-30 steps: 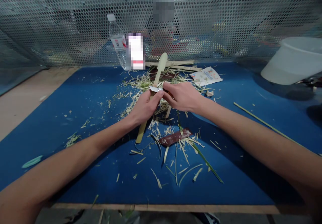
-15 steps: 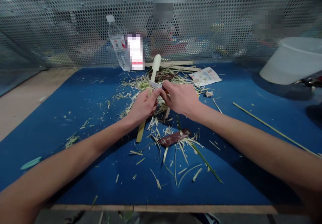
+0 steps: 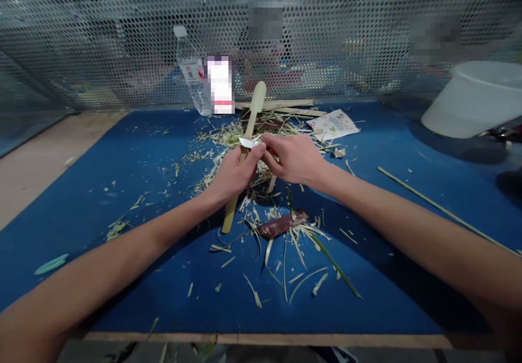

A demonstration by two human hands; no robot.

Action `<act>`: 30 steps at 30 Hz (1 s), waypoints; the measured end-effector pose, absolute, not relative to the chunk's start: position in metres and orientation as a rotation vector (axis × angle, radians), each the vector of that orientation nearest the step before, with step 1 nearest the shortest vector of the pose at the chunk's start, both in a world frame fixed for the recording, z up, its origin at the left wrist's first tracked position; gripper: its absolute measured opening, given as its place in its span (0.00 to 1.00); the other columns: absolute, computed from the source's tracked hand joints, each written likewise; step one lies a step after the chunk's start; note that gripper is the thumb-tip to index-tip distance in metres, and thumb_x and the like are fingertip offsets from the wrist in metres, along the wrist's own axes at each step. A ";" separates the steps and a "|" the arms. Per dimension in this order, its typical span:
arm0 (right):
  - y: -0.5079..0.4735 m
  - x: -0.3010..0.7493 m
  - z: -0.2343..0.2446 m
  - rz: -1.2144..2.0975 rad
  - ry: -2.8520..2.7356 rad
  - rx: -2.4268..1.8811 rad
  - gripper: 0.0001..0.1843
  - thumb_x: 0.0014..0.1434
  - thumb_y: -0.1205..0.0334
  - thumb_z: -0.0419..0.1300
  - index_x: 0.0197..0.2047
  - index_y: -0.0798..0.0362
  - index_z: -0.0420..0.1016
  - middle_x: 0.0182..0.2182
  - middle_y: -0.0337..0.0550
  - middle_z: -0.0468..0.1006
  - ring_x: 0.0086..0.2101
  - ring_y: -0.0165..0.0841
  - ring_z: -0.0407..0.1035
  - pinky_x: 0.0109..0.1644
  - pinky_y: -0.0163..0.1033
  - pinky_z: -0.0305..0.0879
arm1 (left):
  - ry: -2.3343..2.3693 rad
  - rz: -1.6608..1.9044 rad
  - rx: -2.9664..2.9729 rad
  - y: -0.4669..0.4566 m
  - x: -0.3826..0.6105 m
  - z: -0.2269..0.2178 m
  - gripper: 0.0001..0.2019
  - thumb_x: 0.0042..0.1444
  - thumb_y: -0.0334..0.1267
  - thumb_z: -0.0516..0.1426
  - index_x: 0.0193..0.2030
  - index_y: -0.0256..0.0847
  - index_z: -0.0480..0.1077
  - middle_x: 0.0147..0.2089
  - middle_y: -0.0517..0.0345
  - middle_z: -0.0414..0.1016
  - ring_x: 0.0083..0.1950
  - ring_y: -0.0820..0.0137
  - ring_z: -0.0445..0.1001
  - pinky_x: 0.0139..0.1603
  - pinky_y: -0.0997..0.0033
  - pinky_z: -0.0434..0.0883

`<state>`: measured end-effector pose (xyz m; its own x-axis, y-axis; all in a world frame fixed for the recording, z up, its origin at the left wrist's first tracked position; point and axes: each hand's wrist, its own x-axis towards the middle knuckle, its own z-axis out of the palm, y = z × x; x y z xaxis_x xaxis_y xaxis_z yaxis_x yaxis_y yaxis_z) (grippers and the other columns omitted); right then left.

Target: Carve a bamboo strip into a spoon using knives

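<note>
A pale bamboo strip (image 3: pixel 256 100) with a wide rounded far end and a narrower shaft slants away from me. My left hand (image 3: pixel 236 171) is closed around its middle, and the lower end sticks out below the fist. In my right hand (image 3: pixel 294 159) is a knife (image 3: pixel 246 142), its short bright blade lying across the shaft just beyond my left thumb. Most of the knife's handle is hidden by my fingers. My left thumb tip meets the knife beside my right fingers. Under both hands spreads a heap of bamboo shavings (image 3: pixel 222 134).
A dark red-brown strip (image 3: pixel 281 225) lies nearer me among loose shavings. Behind stand a water bottle (image 3: pixel 191 74) and a blurred upright phone (image 3: pixel 220 85) before a perforated metal screen (image 3: pixel 326 14). A paper packet (image 3: pixel 333 125), white tub (image 3: pixel 468 99) and thin bamboo stick (image 3: pixel 432 202) are rightward.
The bamboo strip's far end has shifted slightly up and to the right. The knife blade sits a little lower on the shaft, nearer my left hand. Both hands keep their grip.
</note>
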<state>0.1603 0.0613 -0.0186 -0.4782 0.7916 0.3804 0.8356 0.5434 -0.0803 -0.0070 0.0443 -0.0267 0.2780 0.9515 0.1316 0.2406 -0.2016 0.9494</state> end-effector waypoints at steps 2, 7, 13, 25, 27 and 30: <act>0.060 0.158 -0.019 -0.197 -2.390 -1.374 0.23 0.67 0.47 0.39 0.43 0.51 0.69 0.29 0.43 0.78 0.23 0.30 0.59 0.29 0.39 0.37 | 1.141 0.993 1.638 0.046 -0.007 -0.029 0.22 0.62 0.56 0.52 0.26 0.42 0.56 0.15 0.69 0.55 0.16 0.80 0.53 0.16 0.75 0.51; 0.055 0.153 -0.019 -0.203 -2.357 -1.436 0.22 0.67 0.49 0.39 0.43 0.51 0.69 0.30 0.43 0.78 0.23 0.30 0.60 0.29 0.39 0.37 | 1.201 1.000 1.648 0.047 -0.008 -0.031 0.22 0.61 0.58 0.52 0.26 0.42 0.57 0.16 0.69 0.54 0.17 0.80 0.53 0.17 0.75 0.52; 0.054 0.149 -0.022 -0.132 -2.293 -1.486 0.22 0.68 0.48 0.39 0.40 0.51 0.68 0.27 0.42 0.76 0.22 0.29 0.58 0.28 0.39 0.38 | 1.294 1.044 1.646 0.045 -0.007 -0.029 0.22 0.61 0.57 0.52 0.25 0.42 0.57 0.17 0.66 0.55 0.18 0.78 0.54 0.18 0.74 0.52; 0.064 0.160 -0.014 -0.025 -2.376 -1.331 0.28 0.67 0.41 0.36 0.39 0.51 0.68 0.25 0.41 0.72 0.22 0.29 0.56 0.29 0.38 0.40 | 1.005 0.987 1.397 0.040 -0.007 -0.026 0.12 0.66 0.50 0.47 0.38 0.45 0.56 0.22 0.70 0.53 0.15 0.81 0.52 0.14 0.78 0.54; 0.065 0.163 -0.014 -0.023 -2.397 -1.293 0.27 0.67 0.41 0.37 0.39 0.51 0.69 0.25 0.41 0.72 0.22 0.29 0.56 0.29 0.38 0.40 | 0.930 0.970 1.391 0.039 -0.008 -0.023 0.08 0.67 0.45 0.47 0.39 0.45 0.56 0.24 0.69 0.55 0.15 0.81 0.56 0.15 0.78 0.58; 0.066 0.166 -0.013 -0.031 -2.411 -1.253 0.27 0.67 0.41 0.38 0.38 0.51 0.69 0.25 0.41 0.71 0.22 0.29 0.55 0.29 0.38 0.40 | 0.887 0.958 1.408 0.040 -0.011 -0.017 0.04 0.64 0.37 0.48 0.37 0.43 0.56 0.29 0.66 0.60 0.19 0.80 0.64 0.16 0.78 0.63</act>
<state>0.1663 0.0660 -0.0132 -0.5046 0.7773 0.3756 0.7868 0.5932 -0.1706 -0.0107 0.0398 -0.0175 0.3794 0.9235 0.0574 -0.0141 -0.0562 0.9983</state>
